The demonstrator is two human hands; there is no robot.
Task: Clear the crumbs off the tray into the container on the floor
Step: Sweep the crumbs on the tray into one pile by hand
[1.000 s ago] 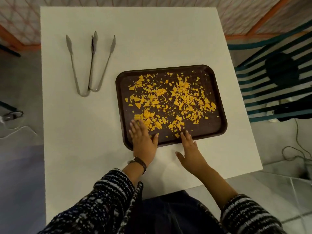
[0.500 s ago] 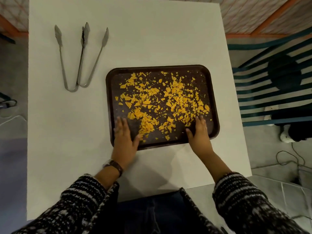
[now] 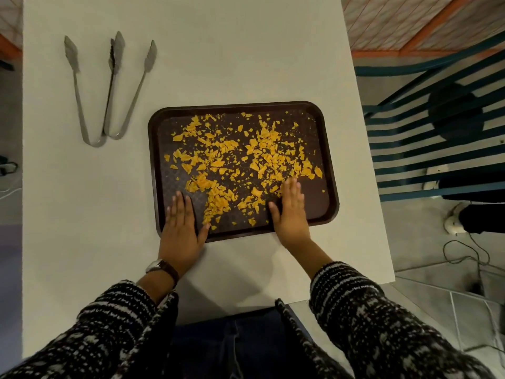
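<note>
A dark brown tray [image 3: 328, 149] lies flat on the white table [image 3: 82, 214], strewn with orange crumbs [image 3: 246, 157]. My left hand [image 3: 181, 228] rests flat, palm down, on the tray's near left corner, fingers on the tray floor beside the crumbs. My right hand [image 3: 289, 212] lies flat on the tray's near right part, fingertips touching the edge of the crumb pile. Neither hand holds anything. No container on the floor is in view.
Two metal tongs [image 3: 109, 88] lie on the table to the far left of the tray. A chair with teal slats [image 3: 437, 138] stands to the right of the table. Cables [image 3: 464, 255] trail on the floor at right.
Both hands have slid further onto the tray. The right hand went from the table's near side over the rim to the crumbs, and the left hand shifted to the tray's left corner.
</note>
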